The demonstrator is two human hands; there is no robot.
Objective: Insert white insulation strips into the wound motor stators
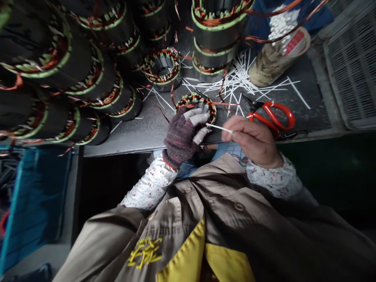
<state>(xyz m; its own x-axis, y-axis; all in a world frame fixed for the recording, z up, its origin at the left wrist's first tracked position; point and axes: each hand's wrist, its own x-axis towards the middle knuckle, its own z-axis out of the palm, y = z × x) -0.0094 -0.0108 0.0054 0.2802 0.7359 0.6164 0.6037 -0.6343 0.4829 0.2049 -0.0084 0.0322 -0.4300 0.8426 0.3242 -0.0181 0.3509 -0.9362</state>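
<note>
Now, from the head camera: gloved left hand (pixel 182 137) clamped on the rim of a wound motor stator (pixel 196 102), which sits at the near edge of a dark workbench (pixel 141 135); bare right hand (pixel 252 141) just beside it, thumb and forefinger pinched together on a white slot wedge (pixel 219 128); beyond the stator, a scatter of cut white wedges (pixel 235 84); right of it, red-handled scissors (pixel 286 108); left of it, stacked wound stators (pixel 96 78); farther beyond it, a tan sack (pixel 270 66).
</note>
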